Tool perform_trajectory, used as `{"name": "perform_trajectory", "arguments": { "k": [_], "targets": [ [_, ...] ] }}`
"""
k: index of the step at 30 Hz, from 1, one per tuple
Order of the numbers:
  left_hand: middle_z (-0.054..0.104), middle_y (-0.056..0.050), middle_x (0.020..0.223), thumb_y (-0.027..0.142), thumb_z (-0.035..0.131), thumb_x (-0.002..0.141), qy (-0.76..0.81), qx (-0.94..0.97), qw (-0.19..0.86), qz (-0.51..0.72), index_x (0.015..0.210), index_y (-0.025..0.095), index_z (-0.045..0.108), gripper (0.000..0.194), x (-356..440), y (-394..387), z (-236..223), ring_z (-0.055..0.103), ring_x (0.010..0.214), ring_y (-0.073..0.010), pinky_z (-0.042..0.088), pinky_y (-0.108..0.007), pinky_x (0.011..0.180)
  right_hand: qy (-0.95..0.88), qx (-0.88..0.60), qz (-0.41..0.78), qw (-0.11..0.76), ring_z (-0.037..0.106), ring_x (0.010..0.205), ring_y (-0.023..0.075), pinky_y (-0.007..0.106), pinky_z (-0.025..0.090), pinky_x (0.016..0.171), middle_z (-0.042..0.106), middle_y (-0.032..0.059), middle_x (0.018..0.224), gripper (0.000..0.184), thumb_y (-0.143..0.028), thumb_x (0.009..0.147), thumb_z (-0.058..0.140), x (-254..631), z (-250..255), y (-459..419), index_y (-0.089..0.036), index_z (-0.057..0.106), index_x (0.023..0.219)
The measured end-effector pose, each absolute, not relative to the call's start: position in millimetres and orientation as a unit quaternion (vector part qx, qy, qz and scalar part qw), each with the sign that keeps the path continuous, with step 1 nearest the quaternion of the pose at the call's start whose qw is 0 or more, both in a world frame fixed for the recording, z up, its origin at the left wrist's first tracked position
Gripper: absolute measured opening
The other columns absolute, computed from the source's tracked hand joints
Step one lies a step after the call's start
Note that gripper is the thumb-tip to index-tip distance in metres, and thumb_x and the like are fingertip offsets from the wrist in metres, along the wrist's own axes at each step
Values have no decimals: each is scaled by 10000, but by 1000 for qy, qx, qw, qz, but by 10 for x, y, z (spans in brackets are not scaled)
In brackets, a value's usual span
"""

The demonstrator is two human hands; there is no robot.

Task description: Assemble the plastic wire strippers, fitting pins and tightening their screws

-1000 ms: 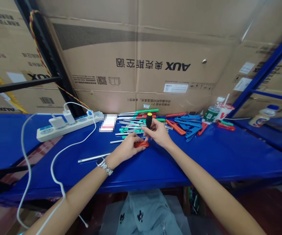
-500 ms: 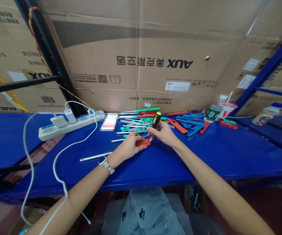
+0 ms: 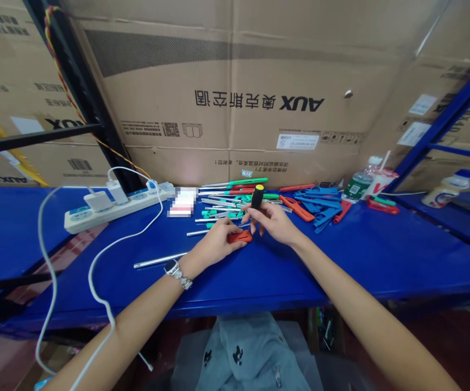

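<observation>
My left hand point(image 3: 214, 245) presses a small red plastic piece point(image 3: 240, 237) down on the blue bench point(image 3: 340, 255), fingers closed around it. My right hand point(image 3: 275, 221) grips a screwdriver point(image 3: 256, 197) with a black handle and yellow cap. The handle stands nearly upright, its tip pointing down at the red piece. Just behind the hands lies a heap of metal rods with green and red handles point(image 3: 226, 203).
Blue and red plastic pieces point(image 3: 316, 206) lie in a pile to the right, beside a water bottle point(image 3: 359, 182) and a cup point(image 3: 377, 182). A white power strip point(image 3: 112, 209) with chargers and a trailing cable sits left. One loose metal rod point(image 3: 159, 260) lies near my left wrist. Cardboard boxes point(image 3: 235, 92) wall the back.
The screwdriver handle tilted to the right half a second ago and now stands nearly upright again. My left hand and the red piece stay in place.
</observation>
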State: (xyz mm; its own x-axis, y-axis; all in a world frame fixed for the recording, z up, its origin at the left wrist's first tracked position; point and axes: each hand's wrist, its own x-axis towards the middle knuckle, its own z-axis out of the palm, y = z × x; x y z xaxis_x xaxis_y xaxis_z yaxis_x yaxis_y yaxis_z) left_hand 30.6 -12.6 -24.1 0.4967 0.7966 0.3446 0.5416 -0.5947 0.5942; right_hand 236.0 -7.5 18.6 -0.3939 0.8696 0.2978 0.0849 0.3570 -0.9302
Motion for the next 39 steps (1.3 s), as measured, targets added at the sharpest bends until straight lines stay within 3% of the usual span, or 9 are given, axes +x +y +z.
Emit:
{"name": "perform_trajectory", "arguments": {
  "k": [8,16,19,24,28,31,34,36,39],
  "targets": [
    [636,-89,1034,360,743,887,402,843,212,286,1054,200,770,234,312,-123,-228,642,970,-265,545,-432,915,-678,-367,443,458,644,465,183,255,415,388,669,-25,617,444,-575,750,802,2217,163,-29,-239,527,842],
    [608,-89,1054,357,703,918,404,854,183,273,1138,191,742,278,315,-135,-261,623,997,-267,537,-428,930,-644,-410,355,539,568,422,159,294,437,463,661,-23,612,426,-647,868,656,2274,168,-93,-237,541,877],
    [607,-98,1078,365,690,931,397,864,162,263,1153,173,721,295,347,-160,-237,620,1017,-270,535,-428,941,-702,-475,269,458,569,483,173,298,413,521,602,-15,544,447,-645,922,576,2443,181,-228,-229,550,760],
    [609,-122,1175,459,727,902,398,882,84,237,1243,165,653,456,275,-287,-90,599,1105,-310,510,-482,990,-781,-587,84,197,561,586,192,295,265,546,588,17,577,511,-597,938,577,2722,74,-476,-217,502,605],
    [632,-122,1178,533,717,892,425,885,29,190,1205,176,654,479,3,-419,-25,590,1125,-343,495,-536,976,-795,-597,8,104,615,665,224,303,243,547,659,49,682,390,-530,972,559,2784,32,-513,-215,589,743],
    [647,-105,1121,481,627,972,432,886,24,167,1166,183,661,357,-175,-453,-53,609,1084,-317,514,-509,935,-809,-581,-11,90,642,737,236,306,316,562,699,66,804,320,-502,982,552,2789,31,-469,-211,622,869],
    [651,-102,1132,408,582,1014,410,896,35,168,1192,187,642,290,-222,-446,-92,625,1079,-299,534,-494,927,-816,-559,-40,140,646,966,289,336,452,672,703,111,1004,326,-527,951,593,2793,46,-444,-206,645,969],
    [642,-111,1177,394,572,1022,392,901,29,180,1230,192,621,294,-179,-446,-79,635,1080,-297,547,-501,928,-835,-509,-45,202,608,1106,306,395,504,831,676,132,1148,363,-526,922,637,2782,79,-448,-203,652,1086],
    [611,-125,1256,416,533,1041,366,904,11,219,1316,210,581,347,-41,-429,29,654,1076,-284,573,-484,923,-878,-403,-22,255,578,1209,302,473,446,1038,647,136,1288,527,-549,900,678,2731,163,-436,-208,608,1296]
  ]
}}
